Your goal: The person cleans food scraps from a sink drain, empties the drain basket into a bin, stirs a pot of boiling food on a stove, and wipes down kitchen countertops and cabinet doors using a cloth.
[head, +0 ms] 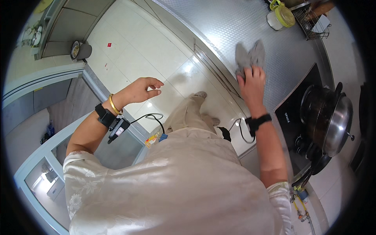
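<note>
My right hand (253, 83) grips one end of a grey cloth (249, 55), which looks slightly blurred. The cloth lies in two lobes on the textured stainless-steel countertop (223, 23), close to its front edge. Over the tiled floor hangs my left hand (145, 89), fingers apart and slightly curled, with nothing in it. A gold bangle (114, 105) circles the left wrist. Black straps sit around both forearms, and a small device (119, 130) with a cable is fixed to the left one.
Right of the cloth is a black glass cooktop (286, 108) carrying a dark pot (314, 111) and a steel lid (339, 126). A yellow-lidded jar (282, 19) and a wire rack (308, 28) stand at the counter's back. A waste bin (83, 51) stands across the floor.
</note>
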The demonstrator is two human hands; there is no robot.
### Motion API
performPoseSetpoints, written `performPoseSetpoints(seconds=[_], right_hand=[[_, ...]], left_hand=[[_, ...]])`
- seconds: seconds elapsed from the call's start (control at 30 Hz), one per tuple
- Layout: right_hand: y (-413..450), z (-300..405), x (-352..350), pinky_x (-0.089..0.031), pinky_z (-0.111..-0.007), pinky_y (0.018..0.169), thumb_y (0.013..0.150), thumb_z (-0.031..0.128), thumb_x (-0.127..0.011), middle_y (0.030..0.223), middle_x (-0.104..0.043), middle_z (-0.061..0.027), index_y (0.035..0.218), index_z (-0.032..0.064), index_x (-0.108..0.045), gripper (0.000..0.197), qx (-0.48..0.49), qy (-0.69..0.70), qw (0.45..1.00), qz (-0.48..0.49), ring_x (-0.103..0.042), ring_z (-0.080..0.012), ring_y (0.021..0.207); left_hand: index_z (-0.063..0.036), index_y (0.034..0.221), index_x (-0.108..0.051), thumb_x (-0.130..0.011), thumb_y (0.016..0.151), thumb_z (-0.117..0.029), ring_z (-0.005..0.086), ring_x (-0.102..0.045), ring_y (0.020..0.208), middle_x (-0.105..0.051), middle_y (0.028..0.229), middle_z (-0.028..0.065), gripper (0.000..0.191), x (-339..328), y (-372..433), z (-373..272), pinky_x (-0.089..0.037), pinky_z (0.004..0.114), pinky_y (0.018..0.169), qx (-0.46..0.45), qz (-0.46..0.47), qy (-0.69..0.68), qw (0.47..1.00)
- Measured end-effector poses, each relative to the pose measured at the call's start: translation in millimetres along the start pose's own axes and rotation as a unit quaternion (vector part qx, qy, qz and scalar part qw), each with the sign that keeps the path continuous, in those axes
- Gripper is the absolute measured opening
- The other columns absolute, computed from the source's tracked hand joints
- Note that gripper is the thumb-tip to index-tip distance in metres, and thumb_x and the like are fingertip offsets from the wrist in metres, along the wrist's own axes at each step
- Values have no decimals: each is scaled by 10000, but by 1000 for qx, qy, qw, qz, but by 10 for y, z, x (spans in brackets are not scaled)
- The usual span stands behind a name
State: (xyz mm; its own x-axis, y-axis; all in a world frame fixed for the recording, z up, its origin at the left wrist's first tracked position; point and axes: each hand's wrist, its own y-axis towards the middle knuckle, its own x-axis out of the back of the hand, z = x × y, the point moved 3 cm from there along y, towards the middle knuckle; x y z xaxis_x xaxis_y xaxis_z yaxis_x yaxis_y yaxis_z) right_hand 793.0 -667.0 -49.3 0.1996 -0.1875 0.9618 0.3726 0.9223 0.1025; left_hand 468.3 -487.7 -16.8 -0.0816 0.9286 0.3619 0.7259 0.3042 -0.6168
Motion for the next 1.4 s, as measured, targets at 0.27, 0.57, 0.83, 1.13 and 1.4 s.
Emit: performPoseSetpoints(seconds=[0.27, 0.57, 0.83, 1.13, 1.4], right_hand=[[-1678, -739, 515, -363, -465, 883, 719, 197, -712, 1036, -501, -146, 1099, 59, -539, 440, -201, -68, 977, 3, -444, -349, 1035], [-3290, -1525, 1026, -409, -459, 842, 748, 209, -695, 1173, -461, -235, 1097, 62, -575, 397, -447, -186, 852, -200, -476, -395, 981], [-3355, -1454, 1023, -327, -456, 947, 735, 340, -676, 1317, -427, -82, 1093, 98, -574, 444, -322, -42, 935, -141, -375, -312, 1186], [-5572, -3246, 1595, -293, -504, 993, 769, 329, -633, 1289, -445, -103, 1175, 95, -529, 481, -535, -95, 814, -204, -374, -321, 1209], [-6338, -3994, 1760, -314, -510, 970, 794, 351, -605, 1261, -454, -166, 1200, 95, -520, 487, -666, -156, 683, -257, -397, -374, 1171]], left_hand=[[-17, 1061, -629, -687, 797, -134, 167, -611, 857, -638, 914, 83, 294, -512, 593, -415, -493, 286, 778, -105, 94, 55, 988], [-57, 999, -651, -703, 769, -55, 176, -620, 861, -648, 933, 80, 236, -1501, 346, -1497, -503, 267, 761, -232, 339, 136, 901], [-47, 1069, -618, -622, 831, -184, 157, -562, 882, -602, 1023, 54, 274, -2920, 91, -2546, -477, 281, 720, -234, 481, 226, 814], [28, 1185, -541, -617, 865, -119, 149, -578, 964, -621, 1075, 91, 360, -3952, -297, -2318, -462, 275, 879, 102, 350, 146, 920], [3, 1175, -554, -625, 863, -94, 129, -586, 904, -630, 974, 71, 334, -4650, -291, -2352, -479, 261, 837, 54, 308, 23, 950]])
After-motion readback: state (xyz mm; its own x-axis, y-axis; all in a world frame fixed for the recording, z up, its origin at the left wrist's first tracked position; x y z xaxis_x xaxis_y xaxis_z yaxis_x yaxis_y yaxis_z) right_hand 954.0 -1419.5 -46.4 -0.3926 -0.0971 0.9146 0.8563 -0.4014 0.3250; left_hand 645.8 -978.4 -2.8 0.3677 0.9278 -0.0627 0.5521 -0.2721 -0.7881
